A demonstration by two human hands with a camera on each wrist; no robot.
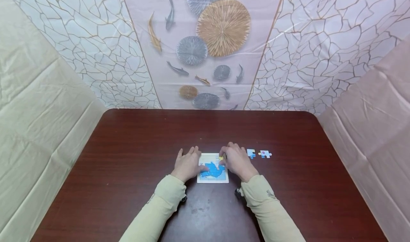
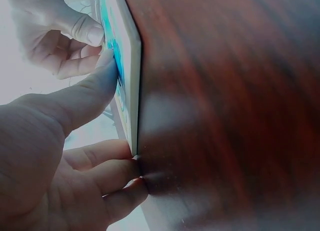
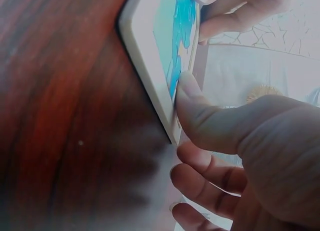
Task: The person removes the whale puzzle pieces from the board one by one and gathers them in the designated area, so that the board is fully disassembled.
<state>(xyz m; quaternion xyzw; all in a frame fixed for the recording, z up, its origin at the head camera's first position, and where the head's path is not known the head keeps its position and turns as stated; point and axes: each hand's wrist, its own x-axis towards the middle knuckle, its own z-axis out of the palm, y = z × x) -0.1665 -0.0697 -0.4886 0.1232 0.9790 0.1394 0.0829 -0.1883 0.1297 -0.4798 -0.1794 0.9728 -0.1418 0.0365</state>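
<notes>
A small jigsaw puzzle (image 1: 213, 181) in a pale frame lies flat on the table, with a blue whale-like picture on it. My left hand (image 1: 187, 165) is at its left side: the thumb (image 2: 102, 73) presses on the picture, while the other fingers (image 2: 120, 171) rest loosely by the frame's corner and the table. At the upper right of the puzzle, my right hand (image 1: 237, 161) pinches a small puzzle piece (image 1: 221, 158) with yellow on it, between thumb and finger. The right thumb (image 3: 192, 91) touches the picture's surface; that hand's other fingers hide most of the piece.
Two loose puzzle pieces lie right of the right hand: a blue and white one (image 1: 251, 153) and one with a red mark (image 1: 264, 154). The dark brown table (image 1: 144, 135) ends at a patterned cloth backdrop (image 1: 205, 74), with cloth walls at both sides.
</notes>
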